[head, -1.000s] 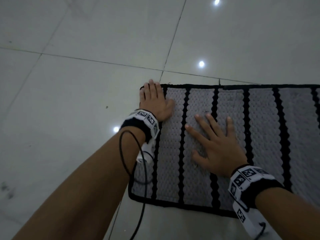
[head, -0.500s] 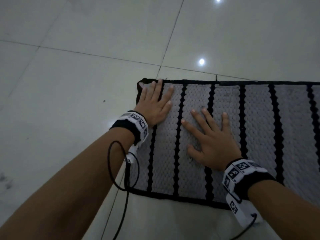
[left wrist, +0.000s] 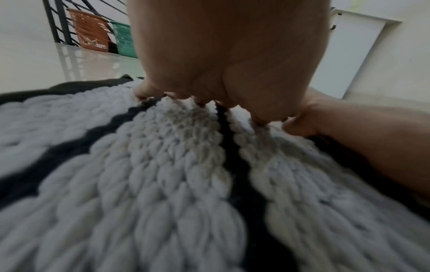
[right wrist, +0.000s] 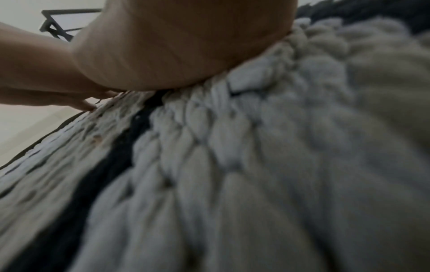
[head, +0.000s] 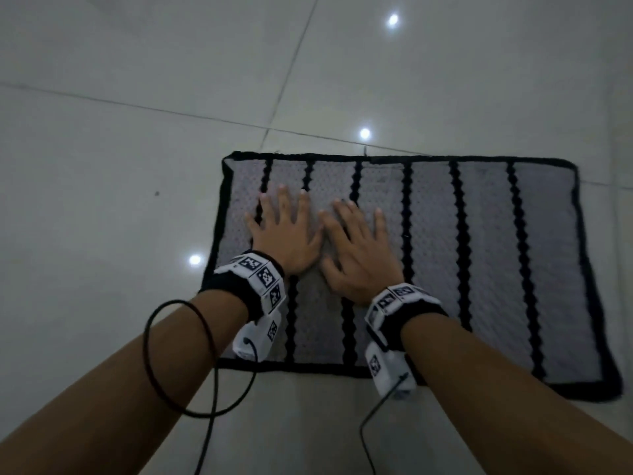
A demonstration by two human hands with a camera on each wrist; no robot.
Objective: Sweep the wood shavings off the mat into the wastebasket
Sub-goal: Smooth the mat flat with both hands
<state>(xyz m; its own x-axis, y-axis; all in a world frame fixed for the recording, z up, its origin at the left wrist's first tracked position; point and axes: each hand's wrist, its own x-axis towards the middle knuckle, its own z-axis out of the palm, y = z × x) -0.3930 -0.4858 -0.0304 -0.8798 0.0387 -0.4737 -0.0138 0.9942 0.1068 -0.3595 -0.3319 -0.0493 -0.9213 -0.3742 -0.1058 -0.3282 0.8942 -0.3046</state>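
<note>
Both hands lie flat, fingers spread: left hand [head: 286,234] and right hand [head: 359,255] side by side on the mat [head: 479,255]. Sweeping well means keeping palms low, pushing together. Shavings barely show; no wastebasket nearby. Earlier the left grip sat at the mat's corner.

A pale, glossy tiled floor [head: 137,149] carries a grey woven mat [head: 496,255] with black stripes and a black border, lying flat. In the left wrist view, an orange basket [left wrist: 89,31] and a green basket [left wrist: 123,39] stand side by side on the floor by a dark railing [left wrist: 56,22], well apart from the mat.
</note>
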